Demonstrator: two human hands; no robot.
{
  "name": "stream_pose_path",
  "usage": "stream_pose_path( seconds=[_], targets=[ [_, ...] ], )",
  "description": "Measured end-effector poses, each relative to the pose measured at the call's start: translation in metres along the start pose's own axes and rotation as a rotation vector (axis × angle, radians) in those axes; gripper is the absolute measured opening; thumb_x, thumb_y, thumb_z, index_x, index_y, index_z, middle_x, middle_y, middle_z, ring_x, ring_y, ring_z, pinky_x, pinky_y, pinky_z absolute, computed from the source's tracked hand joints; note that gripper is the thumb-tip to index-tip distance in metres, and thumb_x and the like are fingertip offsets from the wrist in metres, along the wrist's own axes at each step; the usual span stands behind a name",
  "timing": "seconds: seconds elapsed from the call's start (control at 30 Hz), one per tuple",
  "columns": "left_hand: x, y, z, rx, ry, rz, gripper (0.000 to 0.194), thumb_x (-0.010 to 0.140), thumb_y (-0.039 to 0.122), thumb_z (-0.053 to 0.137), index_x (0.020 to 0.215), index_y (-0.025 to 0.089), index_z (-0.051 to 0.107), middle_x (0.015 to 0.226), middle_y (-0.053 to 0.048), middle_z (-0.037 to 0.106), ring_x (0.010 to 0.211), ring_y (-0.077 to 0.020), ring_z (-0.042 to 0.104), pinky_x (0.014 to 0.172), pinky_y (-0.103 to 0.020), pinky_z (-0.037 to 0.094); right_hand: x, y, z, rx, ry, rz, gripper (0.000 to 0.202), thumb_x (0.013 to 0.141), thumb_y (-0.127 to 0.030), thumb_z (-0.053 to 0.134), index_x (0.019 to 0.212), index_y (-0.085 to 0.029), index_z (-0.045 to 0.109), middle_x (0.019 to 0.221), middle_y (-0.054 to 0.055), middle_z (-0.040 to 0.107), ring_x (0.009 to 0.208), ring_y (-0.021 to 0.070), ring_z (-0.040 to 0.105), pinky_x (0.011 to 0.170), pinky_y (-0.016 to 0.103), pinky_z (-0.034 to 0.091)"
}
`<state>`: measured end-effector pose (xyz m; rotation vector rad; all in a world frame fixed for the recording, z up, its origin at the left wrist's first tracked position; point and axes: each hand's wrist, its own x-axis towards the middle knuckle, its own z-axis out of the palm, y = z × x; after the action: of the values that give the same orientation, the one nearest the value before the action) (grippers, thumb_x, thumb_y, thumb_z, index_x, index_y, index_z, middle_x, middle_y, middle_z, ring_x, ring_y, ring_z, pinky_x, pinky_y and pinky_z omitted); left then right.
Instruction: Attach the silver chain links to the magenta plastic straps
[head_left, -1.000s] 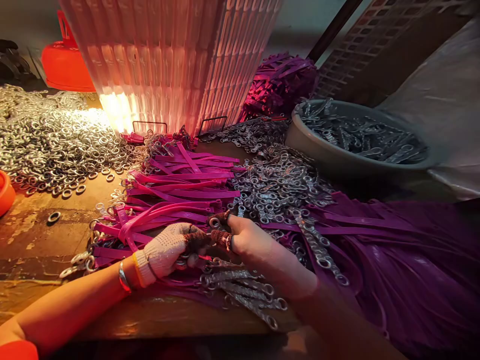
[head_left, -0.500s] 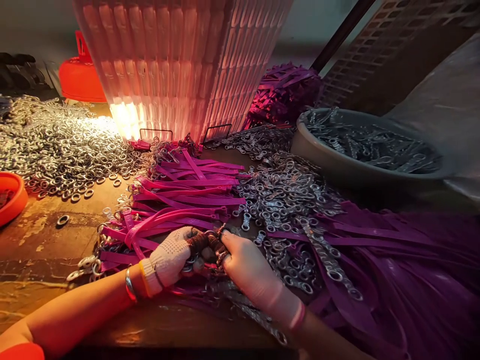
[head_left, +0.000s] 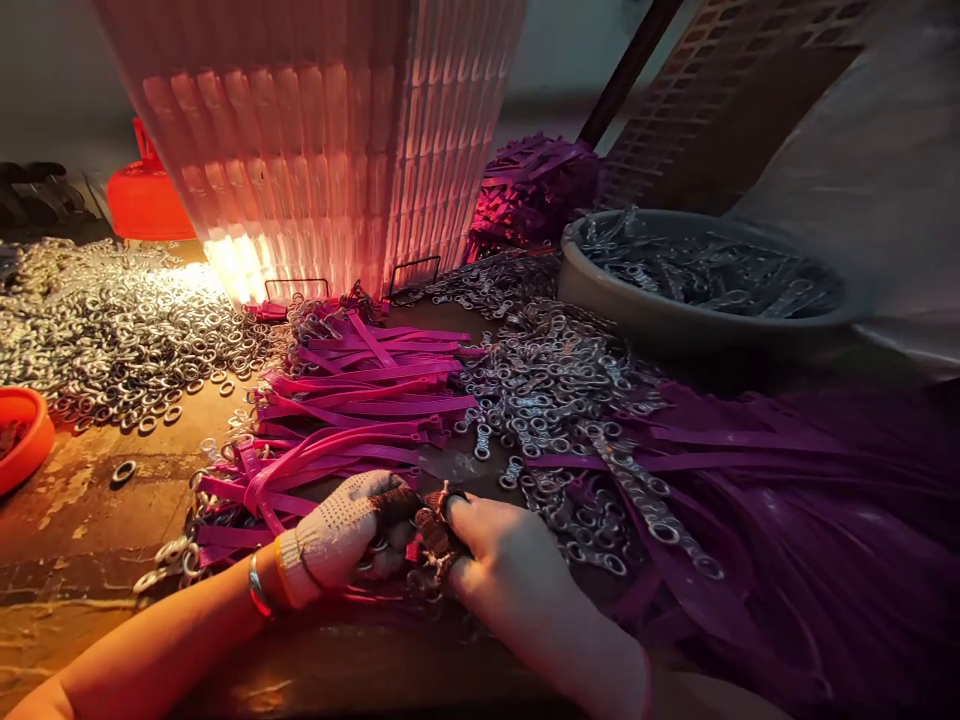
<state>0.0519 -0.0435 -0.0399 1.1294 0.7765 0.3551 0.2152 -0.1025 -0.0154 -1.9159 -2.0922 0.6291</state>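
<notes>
In a dotted white glove with dark-wrapped fingertips, my left hand (head_left: 349, 530) is closed near the table's front edge. A small pink strap end (head_left: 413, 550) and some metal show at its fingers. Facing it, my right hand (head_left: 502, 565), in a pale glove, has its dark-wrapped fingers curled inward; what they pinch is hidden. Behind both hands lies a row of magenta straps (head_left: 375, 405) with metal fittings at their left ends. A heap of metal swivel pieces (head_left: 540, 390) lies just beyond my right hand.
Loose metal rings (head_left: 150, 340) are heaped at the left, near an orange bowl (head_left: 26, 430). A ribbed translucent panel (head_left: 300, 180) and a red lamp (head_left: 146, 190) stand behind. At the right are a grey basin (head_left: 675, 310) of metal parts and long purple straps (head_left: 810, 530).
The view has swung slightly, moving the background left. My right hand has drawn a little away from my left and turned, and a pink strap end now shows between them.
</notes>
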Motion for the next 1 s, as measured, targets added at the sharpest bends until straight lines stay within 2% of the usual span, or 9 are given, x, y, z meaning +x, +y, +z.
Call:
stream_pose_path(
  seconds=[0.1,0.17,0.27,0.4,0.53,0.7,0.8,0.9,1.0],
  targets=[
    [0.005,0.002,-0.004,0.059,0.121,0.062,0.035,0.091,0.046,0.046,0.070,0.019,0.047,0.051,0.004,0.044,0.038,-0.0081,0.034,0.038,-0.021,0.025,0.005,0.001,0.006,0.198,0.037,0.074,0.013,0.081,-0.022,0.053,0.081,-0.020,0.066,0.076,0.005,0.070,0.070,0.0176,0.059,0.060,0.025,0.034],
    [0.012,0.008,-0.011,0.382,0.203,0.191,0.026,0.092,0.039,0.047,0.077,0.018,0.054,0.059,0.001,0.053,0.047,-0.0114,0.045,0.045,-0.022,0.034,0.012,0.008,0.003,0.258,0.023,0.146,0.015,0.081,-0.020,0.051,0.081,-0.020,0.067,0.073,0.004,0.070,0.069,0.0174,0.058,0.059,0.025,0.034],
    [0.032,0.021,-0.020,0.958,0.330,0.366,0.012,0.086,0.018,0.053,0.090,0.017,0.064,0.088,-0.007,0.066,0.081,-0.0211,0.060,0.075,-0.030,0.047,0.021,0.025,-0.010,0.234,0.093,0.215,0.022,0.083,-0.017,0.046,0.084,-0.019,0.068,0.072,0.004,0.069,0.068,0.0158,0.056,0.060,0.024,0.034],
    [0.068,0.030,-0.023,1.225,0.352,0.248,0.023,0.079,0.003,0.050,0.094,0.014,0.064,0.103,-0.015,0.062,0.097,-0.0273,0.059,0.092,-0.040,0.044,0.024,0.039,-0.019,0.141,0.125,0.278,0.026,0.084,-0.013,0.043,0.092,-0.017,0.068,0.076,0.005,0.069,0.067,0.0150,0.055,0.060,0.025,0.032],
    [0.077,0.032,-0.018,1.193,0.396,0.237,0.017,0.080,0.003,0.050,0.088,0.014,0.061,0.101,-0.016,0.060,0.093,-0.0273,0.060,0.088,-0.042,0.045,0.018,0.038,-0.017,0.074,0.095,0.295,0.028,0.083,-0.012,0.045,0.099,-0.016,0.068,0.083,0.008,0.071,0.071,0.0170,0.059,0.061,0.026,0.032],
    [0.034,0.038,-0.016,1.084,0.382,0.279,0.007,0.085,0.015,0.051,0.081,0.017,0.056,0.080,-0.006,0.060,0.076,-0.0193,0.058,0.069,-0.028,0.046,0.009,0.026,-0.015,0.087,0.113,0.064,0.034,0.076,-0.006,0.043,0.096,-0.018,0.068,0.094,0.007,0.071,0.085,0.0175,0.061,0.070,0.025,0.036],
    [0.004,0.035,-0.016,0.702,0.257,0.138,0.020,0.091,0.036,0.048,0.083,0.018,0.053,0.060,0.001,0.053,0.046,-0.0103,0.046,0.043,-0.020,0.034,0.005,0.011,-0.012,0.021,0.065,-0.025,0.031,0.073,-0.006,0.045,0.092,-0.017,0.067,0.095,0.008,0.070,0.086,0.0187,0.061,0.070,0.026,0.036],
    [-0.012,0.024,-0.014,0.266,0.152,-0.005,0.034,0.088,0.051,0.053,0.081,0.018,0.051,0.048,0.006,0.042,0.035,-0.0063,0.031,0.035,-0.018,0.022,0.004,-0.005,-0.007,-0.096,-0.021,-0.021,0.026,0.076,-0.009,0.047,0.092,-0.018,0.066,0.094,0.009,0.070,0.083,0.0195,0.062,0.066,0.028,0.033],
    [-0.016,0.014,-0.011,0.207,0.132,-0.033,0.043,0.086,0.058,0.054,0.075,0.017,0.052,0.043,0.006,0.041,0.034,-0.0060,0.031,0.034,-0.018,0.020,0.004,-0.014,0.000,-0.209,-0.065,-0.001,0.023,0.080,-0.011,0.047,0.092,-0.018,0.066,0.092,0.010,0.069,0.080,0.0199,0.063,0.060,0.030,0.030]
  ],
)
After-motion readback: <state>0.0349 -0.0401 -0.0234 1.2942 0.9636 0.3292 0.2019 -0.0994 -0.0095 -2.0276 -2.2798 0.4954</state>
